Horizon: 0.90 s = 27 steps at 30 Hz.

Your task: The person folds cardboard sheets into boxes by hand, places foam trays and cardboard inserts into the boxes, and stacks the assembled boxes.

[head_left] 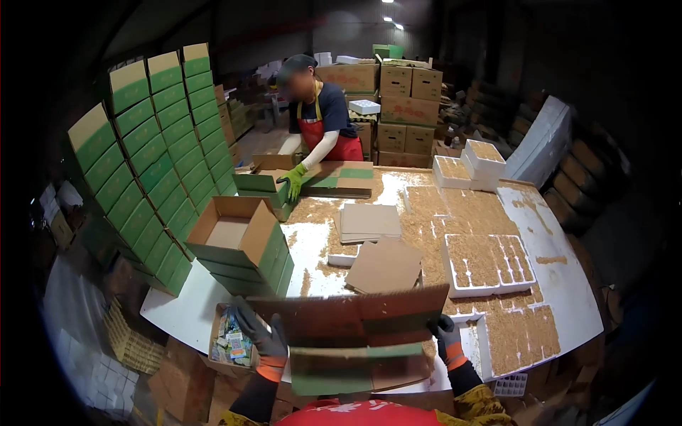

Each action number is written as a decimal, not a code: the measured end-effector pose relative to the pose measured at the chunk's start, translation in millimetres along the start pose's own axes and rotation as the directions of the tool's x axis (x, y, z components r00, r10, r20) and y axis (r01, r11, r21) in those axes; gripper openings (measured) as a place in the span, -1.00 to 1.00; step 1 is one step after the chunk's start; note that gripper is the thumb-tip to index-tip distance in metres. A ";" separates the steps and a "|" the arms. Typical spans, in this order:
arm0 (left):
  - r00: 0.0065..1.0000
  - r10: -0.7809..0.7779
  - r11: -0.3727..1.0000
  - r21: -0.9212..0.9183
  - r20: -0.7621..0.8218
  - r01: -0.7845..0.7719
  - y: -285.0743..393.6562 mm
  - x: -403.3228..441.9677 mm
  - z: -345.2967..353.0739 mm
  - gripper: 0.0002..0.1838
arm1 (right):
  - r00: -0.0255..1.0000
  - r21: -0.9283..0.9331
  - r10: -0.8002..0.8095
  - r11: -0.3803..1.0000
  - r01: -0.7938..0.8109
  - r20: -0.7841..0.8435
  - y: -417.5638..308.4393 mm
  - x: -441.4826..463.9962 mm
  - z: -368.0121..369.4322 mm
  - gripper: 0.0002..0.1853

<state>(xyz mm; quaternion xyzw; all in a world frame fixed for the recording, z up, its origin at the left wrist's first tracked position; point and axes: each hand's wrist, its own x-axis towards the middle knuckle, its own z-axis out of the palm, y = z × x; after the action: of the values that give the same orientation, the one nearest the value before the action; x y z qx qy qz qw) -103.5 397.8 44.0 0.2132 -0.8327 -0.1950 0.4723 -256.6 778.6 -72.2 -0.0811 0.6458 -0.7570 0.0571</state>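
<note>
A flattened cardboard box (334, 319), brown with green parts, is held on edge in front of me, blurred by motion. My right hand (449, 339), in a dark glove with an orange cuff, has its fingers curled on the right end of that box. At the left end is my left hand (264, 334), gloved the same way, its fingers stretched out and thumb apart beside the cardboard. Below, nearer to me, lies another flattened green and brown box (330, 384) on the table.
Stacked open boxes (231, 231) stand left of centre, before tall stacks of green boxes (153, 170). Cardboard sheets (383, 266) lie mid-table. Foam trays of shavings (490, 263) stand right. Across the table, a person (320, 117) handles a green box. A carton of packets (231, 341) sits left.
</note>
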 end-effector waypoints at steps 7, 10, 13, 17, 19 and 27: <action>0.634 0.350 0.889 -0.031 0.690 -0.457 -0.2 53.5 -11.3 -0.67 | 0.860 -0.768 -0.470 0.620 0.160 -0.200 -31.8 -35.7 23.2 -0.32; 0.436 0.243 0.939 -0.097 0.867 -0.330 -20.8 67.0 -1.8 -0.76 | 0.623 -0.786 -0.761 0.270 0.556 0.180 -111.9 -46.8 106.7 -0.18; 0.072 0.059 0.995 -0.052 0.996 -0.086 4.6 111.1 -4.8 -0.75 | 0.776 -0.822 -0.323 -0.012 0.569 0.542 -141.0 -44.3 180.7 -0.17; -0.035 0.118 0.992 -0.116 0.992 0.042 -34.3 115.6 17.7 -0.68 | 0.731 -0.759 -0.210 -0.109 0.642 0.649 -125.3 -54.2 184.2 -0.21; -0.027 0.110 0.993 -0.111 0.994 -0.047 -19.2 118.5 7.4 -0.64 | 0.708 -0.732 -0.196 -0.100 0.674 0.679 -118.3 -70.3 178.4 -0.26; 0.222 0.713 0.554 -0.340 0.665 -0.760 -51.0 78.4 24.0 -0.78 | 0.752 -0.785 -0.235 -0.101 0.611 0.616 -117.1 -87.6 193.9 -0.33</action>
<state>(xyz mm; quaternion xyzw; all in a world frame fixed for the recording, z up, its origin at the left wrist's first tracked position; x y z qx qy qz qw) -152.0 315.9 60.9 -0.2922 -0.9495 0.0069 0.1146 -130.5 626.2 68.7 -0.4064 0.8948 -0.0719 -0.1701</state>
